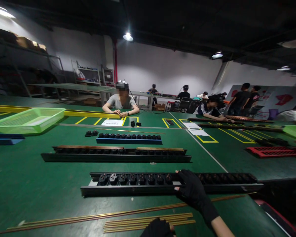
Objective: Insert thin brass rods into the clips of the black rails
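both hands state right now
Left hand: by golden rods, partly out of frame; grip cannot be told.
Right hand: spread across black rail; whether gripping cannot be told.

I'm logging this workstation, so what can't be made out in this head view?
In the head view:
- Left hand: mostly cut off by the bottom edge; its grip can't be told.
- Black rail: partly hidden by the right hand.
- White sheet: print too small to read.
- Blue channel: cut off by the left edge.
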A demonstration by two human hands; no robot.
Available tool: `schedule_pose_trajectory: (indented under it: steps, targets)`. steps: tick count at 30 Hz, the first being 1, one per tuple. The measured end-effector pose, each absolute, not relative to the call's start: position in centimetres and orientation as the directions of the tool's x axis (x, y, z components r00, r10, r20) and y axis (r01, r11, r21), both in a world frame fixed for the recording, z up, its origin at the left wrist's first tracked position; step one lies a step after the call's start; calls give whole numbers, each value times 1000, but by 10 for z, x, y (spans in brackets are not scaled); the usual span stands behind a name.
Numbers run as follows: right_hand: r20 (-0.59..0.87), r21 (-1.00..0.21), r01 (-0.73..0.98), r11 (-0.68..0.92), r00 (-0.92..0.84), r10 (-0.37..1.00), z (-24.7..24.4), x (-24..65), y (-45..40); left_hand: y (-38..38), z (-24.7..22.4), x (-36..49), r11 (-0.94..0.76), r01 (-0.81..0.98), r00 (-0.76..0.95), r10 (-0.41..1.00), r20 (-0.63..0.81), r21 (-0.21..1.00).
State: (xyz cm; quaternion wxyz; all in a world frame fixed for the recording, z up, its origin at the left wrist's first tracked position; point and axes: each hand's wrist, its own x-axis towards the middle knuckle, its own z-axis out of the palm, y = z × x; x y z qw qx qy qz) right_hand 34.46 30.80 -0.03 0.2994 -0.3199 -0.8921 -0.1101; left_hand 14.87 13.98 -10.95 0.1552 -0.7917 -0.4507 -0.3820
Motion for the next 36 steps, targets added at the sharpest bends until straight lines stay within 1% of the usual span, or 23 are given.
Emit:
schedule_pose_trajectory:
  steps: [3,5,7,9,12,15,19,23,33,36]
  targets:
    - [595,-31,631,776,-612,521,2,345,305,139,-111,144,-554,832,269,452,850,32]
    - [608,-33,622,782,-609,510,4,346,303,138,-108,137,-516,856,258,416,872,-8]
    - [625,-15,605,796,-616,480,5,347,301,137,-104,126,-468,882,286,452,845,-48]
    - [630,3,587,810,-630,454,6,350,298,134,-98,116,-444,893,333,552,764,-69]
    - [615,0,574,819,-646,453,7,352,297,124,-88,105,-437,898,360,679,639,-41]
    - [607,8,558,830,-662,439,7,355,297,112,-75,104,-420,908,336,725,601,0]
    - [619,61,538,841,-681,391,7,358,296,101,-58,107,-430,903,342,742,576,19]
    - [620,76,530,845,-688,376,9,359,293,97,-51,108,-417,908,311,739,598,43]
    - [621,91,528,845,-693,366,5,360,293,104,-71,110,-416,908,277,674,685,42]
    - [626,90,547,832,-681,380,0,361,294,110,-82,110,-435,900,301,660,688,24]
